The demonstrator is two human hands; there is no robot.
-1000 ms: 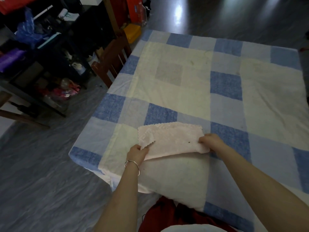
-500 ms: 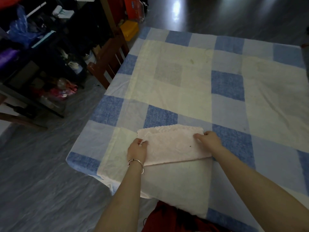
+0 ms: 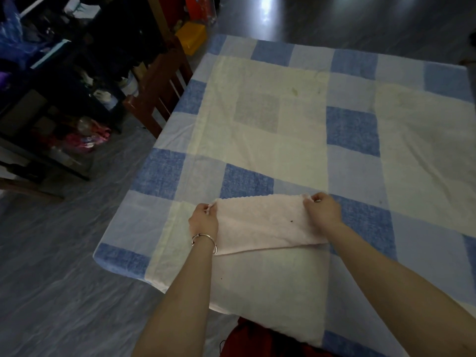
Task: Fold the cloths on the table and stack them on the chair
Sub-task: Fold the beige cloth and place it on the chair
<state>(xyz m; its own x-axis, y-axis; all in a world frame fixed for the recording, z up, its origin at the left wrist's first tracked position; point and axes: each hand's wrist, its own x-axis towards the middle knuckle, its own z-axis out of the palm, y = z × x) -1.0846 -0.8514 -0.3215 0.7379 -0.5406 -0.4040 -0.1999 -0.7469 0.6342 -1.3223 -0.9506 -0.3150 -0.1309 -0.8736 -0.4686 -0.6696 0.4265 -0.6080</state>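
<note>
A pale pink cloth [image 3: 262, 222] lies folded in half near the front edge of the table [image 3: 283, 130], which wears a blue and cream checked cover. My left hand [image 3: 203, 220], with a metal bangle on the wrist, pinches the cloth's far left corner. At the far right corner my right hand [image 3: 322, 208] pinches the doubled edge. The fold line runs along the near side. A brown wooden chair [image 3: 159, 86] stands at the table's left side, pushed against it; its seat is hidden.
Dark shelves [image 3: 51, 86] crowded with bags and bottles line the left wall beyond a strip of grey floor [image 3: 64, 253]. A yellow box [image 3: 192, 37] sits on the floor behind the chair. Something red [image 3: 247, 341] shows below the table's front edge.
Both hands carried the cloth's near edge away from me and laid it onto the far edge. The cloth went from half-lifted to lying folded flat.
</note>
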